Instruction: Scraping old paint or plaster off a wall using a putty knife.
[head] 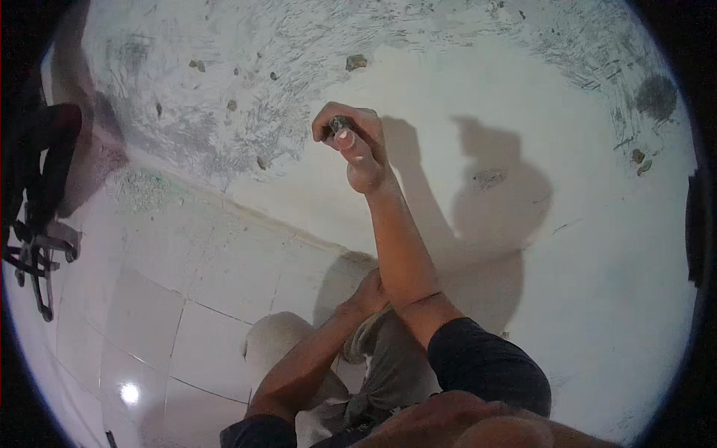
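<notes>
My right hand point(358, 148) is raised before a white wall point(476, 84), its fingers curled round a dark handled tool point(339, 122). The thumb lies along the handle, and the tool's working end is hidden by the hand. Smooth pale coating covers the wall around the hand, while grey, scratched surface point(224, 129) borders it above and to the left. Lower down, my left hand point(367, 294) is by my bent knee, partly behind my right forearm. Its fingers are mostly hidden, so whether it holds anything does not show.
White floor tiles point(218, 319) meet the wall along a slanting edge point(269, 218). At the far left stands a black swivel chair with a castored base point(39, 257). Several brown chipped spots, one of them large point(355, 62), mark the wall. A dark object point(694, 229) shows at the right rim.
</notes>
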{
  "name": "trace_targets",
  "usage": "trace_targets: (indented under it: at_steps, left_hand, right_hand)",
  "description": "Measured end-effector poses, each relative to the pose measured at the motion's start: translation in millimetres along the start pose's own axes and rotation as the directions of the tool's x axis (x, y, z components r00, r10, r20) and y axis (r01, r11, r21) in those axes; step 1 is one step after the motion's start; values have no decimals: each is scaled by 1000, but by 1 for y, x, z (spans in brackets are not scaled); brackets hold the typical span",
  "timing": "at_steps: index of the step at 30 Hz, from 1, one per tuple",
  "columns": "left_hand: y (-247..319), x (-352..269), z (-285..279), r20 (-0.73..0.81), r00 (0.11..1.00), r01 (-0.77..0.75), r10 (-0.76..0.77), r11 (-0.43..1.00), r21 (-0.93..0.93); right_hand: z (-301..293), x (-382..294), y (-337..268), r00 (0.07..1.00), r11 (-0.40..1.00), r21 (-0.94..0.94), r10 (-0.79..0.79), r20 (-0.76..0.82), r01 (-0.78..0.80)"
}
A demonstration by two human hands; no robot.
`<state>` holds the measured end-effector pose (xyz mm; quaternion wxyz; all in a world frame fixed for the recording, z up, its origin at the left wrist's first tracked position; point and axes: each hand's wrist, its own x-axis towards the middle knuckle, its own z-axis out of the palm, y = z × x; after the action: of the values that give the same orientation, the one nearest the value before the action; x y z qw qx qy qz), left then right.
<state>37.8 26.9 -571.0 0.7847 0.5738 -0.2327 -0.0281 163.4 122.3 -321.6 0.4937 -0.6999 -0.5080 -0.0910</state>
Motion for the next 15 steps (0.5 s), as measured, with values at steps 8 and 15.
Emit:
trace_targets:
  at_steps: [8,15]
  left_hand:
    - [6,-4,33,76,990,131,-115,955,-264]
    - [64,28,67,253,962,267,-107,584,-767]
  right_hand:
    - [-18,-20,8,990,981,164,-84,-110,101]
    - [-94,-7,-31,974,874,450,-100,-203,184]
